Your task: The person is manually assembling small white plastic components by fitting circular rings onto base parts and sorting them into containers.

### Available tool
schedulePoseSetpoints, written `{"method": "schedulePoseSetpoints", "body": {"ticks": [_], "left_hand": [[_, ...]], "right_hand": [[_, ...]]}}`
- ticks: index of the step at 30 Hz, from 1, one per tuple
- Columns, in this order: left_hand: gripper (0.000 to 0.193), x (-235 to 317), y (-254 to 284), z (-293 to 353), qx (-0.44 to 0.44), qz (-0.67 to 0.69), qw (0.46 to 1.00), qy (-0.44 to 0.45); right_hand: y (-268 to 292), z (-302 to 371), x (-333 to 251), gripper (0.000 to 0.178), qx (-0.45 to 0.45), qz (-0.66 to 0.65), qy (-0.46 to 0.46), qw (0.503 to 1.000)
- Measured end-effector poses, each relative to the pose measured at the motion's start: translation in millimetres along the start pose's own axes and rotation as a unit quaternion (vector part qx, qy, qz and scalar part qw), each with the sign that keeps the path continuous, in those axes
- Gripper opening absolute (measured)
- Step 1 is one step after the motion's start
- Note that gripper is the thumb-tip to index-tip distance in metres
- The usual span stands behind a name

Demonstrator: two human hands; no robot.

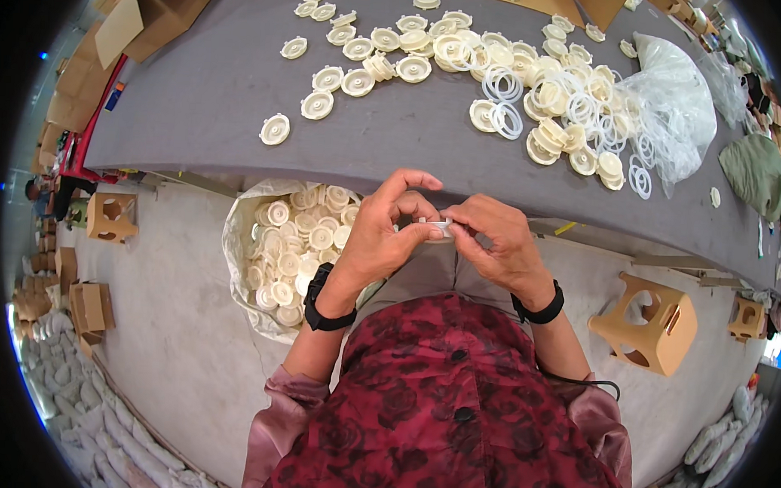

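In front of my body, just off the table's near edge, my left hand pinches a small cream plastic cap, seen nearly edge-on. My right hand closes on the cap's other side with thumb and fingertips. Whether a ring sits on this cap I cannot tell. Beyond my hands, many round cream caps are spread and heaped on the table. Thin translucent white rings lie among them, mostly at centre right.
The grey-covered table spans the far side. A white sack full of cream caps stands on the floor by my left arm. A clear plastic bag lies at the table's right. Tan stools and cardboard boxes stand around.
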State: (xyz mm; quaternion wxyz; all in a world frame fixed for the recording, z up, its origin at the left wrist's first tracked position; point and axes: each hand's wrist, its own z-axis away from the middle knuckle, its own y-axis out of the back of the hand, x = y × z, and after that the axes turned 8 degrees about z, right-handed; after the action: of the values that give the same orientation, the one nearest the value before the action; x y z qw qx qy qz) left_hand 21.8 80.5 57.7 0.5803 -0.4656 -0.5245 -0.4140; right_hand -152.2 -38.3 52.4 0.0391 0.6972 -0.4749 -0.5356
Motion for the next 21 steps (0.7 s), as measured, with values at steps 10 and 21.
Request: {"method": "schedulePoseSetpoints", "body": {"ticks": [10,21], "left_hand": [[0.018,-61.1,-9.7,6.5,0.010,0.404,0.913,-0.061],[0.018,-40.6,3.0,9.2,0.020,0.182,0.978,-0.098]], "right_hand": [[-15.9,12.2,3.2,0.017,0.108,-0.294,-0.114,0.943],[-0.6,5.8,2.1,0.016,0.033,-0.106,-0.055,0.992]]}}
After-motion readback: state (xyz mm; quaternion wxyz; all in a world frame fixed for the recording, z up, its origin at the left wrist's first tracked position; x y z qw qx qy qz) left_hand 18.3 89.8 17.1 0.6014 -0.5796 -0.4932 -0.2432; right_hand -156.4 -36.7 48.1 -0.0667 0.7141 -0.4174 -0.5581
